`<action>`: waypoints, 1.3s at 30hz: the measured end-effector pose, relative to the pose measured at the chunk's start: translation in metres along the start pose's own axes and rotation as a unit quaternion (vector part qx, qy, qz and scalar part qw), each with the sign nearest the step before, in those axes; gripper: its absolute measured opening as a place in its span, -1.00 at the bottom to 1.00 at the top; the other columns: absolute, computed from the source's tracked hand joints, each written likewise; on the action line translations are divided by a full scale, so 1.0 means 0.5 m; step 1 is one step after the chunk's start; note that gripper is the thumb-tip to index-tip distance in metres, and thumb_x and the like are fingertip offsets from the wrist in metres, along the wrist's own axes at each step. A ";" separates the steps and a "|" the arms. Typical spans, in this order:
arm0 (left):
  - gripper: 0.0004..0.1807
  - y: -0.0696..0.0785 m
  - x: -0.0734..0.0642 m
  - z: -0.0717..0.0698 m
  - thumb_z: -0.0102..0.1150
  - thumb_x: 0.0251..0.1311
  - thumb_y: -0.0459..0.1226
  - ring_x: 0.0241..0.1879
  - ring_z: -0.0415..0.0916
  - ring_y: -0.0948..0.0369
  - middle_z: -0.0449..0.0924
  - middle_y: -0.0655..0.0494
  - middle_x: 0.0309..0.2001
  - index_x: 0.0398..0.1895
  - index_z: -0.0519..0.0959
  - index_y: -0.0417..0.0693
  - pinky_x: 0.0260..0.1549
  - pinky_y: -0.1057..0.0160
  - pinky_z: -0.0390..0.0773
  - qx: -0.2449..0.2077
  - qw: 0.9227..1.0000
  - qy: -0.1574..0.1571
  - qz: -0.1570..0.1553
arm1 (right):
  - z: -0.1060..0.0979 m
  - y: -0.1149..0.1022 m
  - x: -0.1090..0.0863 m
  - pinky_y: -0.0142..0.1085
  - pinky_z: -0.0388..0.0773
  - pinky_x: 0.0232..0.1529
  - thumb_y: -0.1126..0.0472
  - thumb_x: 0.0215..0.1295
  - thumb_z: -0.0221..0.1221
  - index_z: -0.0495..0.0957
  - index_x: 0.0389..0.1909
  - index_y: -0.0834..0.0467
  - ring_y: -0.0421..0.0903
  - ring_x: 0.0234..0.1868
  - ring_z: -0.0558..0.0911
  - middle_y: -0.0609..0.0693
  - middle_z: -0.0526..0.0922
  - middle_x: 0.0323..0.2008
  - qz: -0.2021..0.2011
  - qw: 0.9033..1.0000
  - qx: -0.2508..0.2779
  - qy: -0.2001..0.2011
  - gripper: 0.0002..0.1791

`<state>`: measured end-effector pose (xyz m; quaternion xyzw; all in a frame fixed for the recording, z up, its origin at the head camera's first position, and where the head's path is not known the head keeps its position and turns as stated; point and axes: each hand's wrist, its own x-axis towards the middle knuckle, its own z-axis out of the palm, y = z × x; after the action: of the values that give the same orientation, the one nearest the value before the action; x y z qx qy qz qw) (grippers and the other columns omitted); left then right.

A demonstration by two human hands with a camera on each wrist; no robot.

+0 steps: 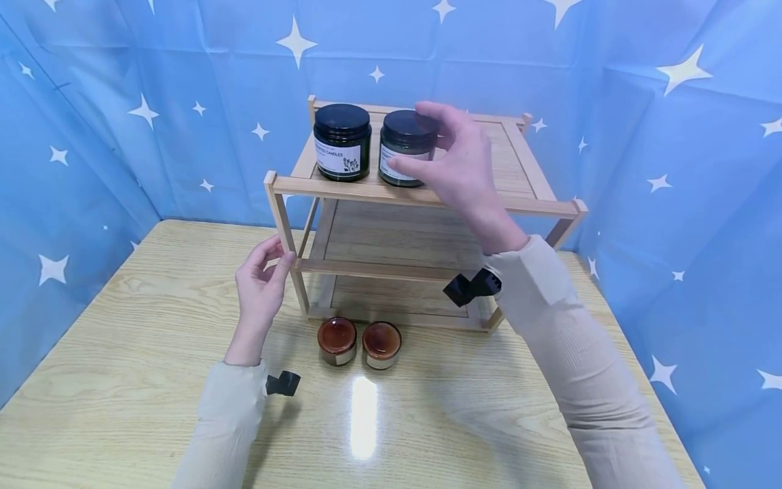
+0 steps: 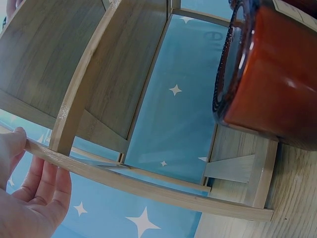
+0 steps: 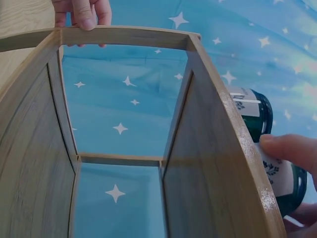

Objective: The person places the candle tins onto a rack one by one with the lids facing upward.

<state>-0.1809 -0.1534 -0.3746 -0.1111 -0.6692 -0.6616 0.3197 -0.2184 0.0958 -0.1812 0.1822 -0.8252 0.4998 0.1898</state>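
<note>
My right hand (image 1: 464, 163) grips a dark green scented candle jar (image 1: 406, 123) with a black lid, thumb on its front label and fingers around the far side. This jar is at the front of the top shelf of a wooden two-tier rack (image 1: 360, 190). To its left, a small gap away, stands a matching candle jar (image 1: 342, 159). My left hand (image 1: 263, 282) pinches the rack's front left post; in the left wrist view the thumb and fingers (image 2: 62, 191) lie on opposite sides of that post (image 2: 148, 186).
Two small amber glass candle jars (image 1: 337, 339) (image 1: 381, 345) stand on the wood-grain table (image 1: 153, 326) before the rack's lower front rail. A blue curtain (image 1: 232, 81) with white stars hangs behind and at both sides.
</note>
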 end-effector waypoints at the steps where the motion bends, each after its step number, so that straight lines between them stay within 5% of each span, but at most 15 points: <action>1: -0.71 0.000 0.000 0.000 0.16 0.23 -0.51 -0.21 0.56 0.22 0.58 0.25 -0.29 0.00 0.50 -0.53 -0.20 0.44 0.61 0.000 1.000 0.000 0.000 | 0.000 0.000 -0.001 -0.46 0.43 0.13 0.37 -0.07 0.47 0.39 0.25 0.33 -0.05 0.09 0.55 0.14 0.51 0.13 0.001 1.000 0.001 0.000 -0.21; 8: -0.71 0.003 0.000 0.002 0.11 0.21 -0.58 -0.21 0.55 0.24 0.57 0.31 -0.29 0.00 0.48 -0.54 -0.21 0.46 0.59 0.001 1.000 -0.002 0.003 | -0.012 -0.007 -0.018 -0.49 0.33 0.21 0.31 -0.02 0.47 0.23 0.38 0.26 -0.15 0.24 0.40 0.10 0.41 0.25 0.022 1.000 0.012 0.006 -0.08; 22: -0.72 0.000 0.002 0.003 0.11 0.21 -0.57 -0.22 0.55 0.27 0.57 0.27 -0.29 -0.01 0.49 -0.54 -0.19 0.43 0.61 0.001 1.000 0.002 -0.010 | -0.053 -0.010 -0.092 -0.40 0.31 0.26 0.41 -0.03 0.43 0.29 0.33 0.25 -0.10 0.23 0.41 0.06 0.43 0.22 0.009 0.995 0.096 0.020 -0.16; 33: -0.71 0.000 0.001 0.002 0.11 0.19 -0.60 -0.22 0.53 0.33 0.56 0.31 -0.29 0.00 0.48 -0.55 -0.20 0.45 0.60 0.003 1.000 0.002 -0.007 | -0.051 0.006 -0.142 -0.23 0.39 0.25 0.58 -0.10 0.39 0.32 0.26 0.40 0.07 0.20 0.43 0.17 0.45 0.16 -0.048 0.993 0.106 0.007 -0.19; 39: -0.71 0.001 0.002 0.003 0.13 0.18 -0.60 -0.23 0.52 0.36 0.59 0.08 -0.29 -0.01 0.49 -0.55 -0.23 0.46 0.60 0.004 1.000 0.004 -0.007 | -0.049 0.015 -0.169 -0.23 0.38 0.26 0.66 -0.12 0.35 0.30 0.25 0.48 0.09 0.19 0.43 0.30 0.42 0.18 -0.059 0.990 0.128 -0.011 -0.20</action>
<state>-0.1818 -0.1524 -0.3734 -0.1025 -0.6711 -0.6615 0.3187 -0.1459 0.1304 -0.2181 0.2587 -0.7444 0.5870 0.1854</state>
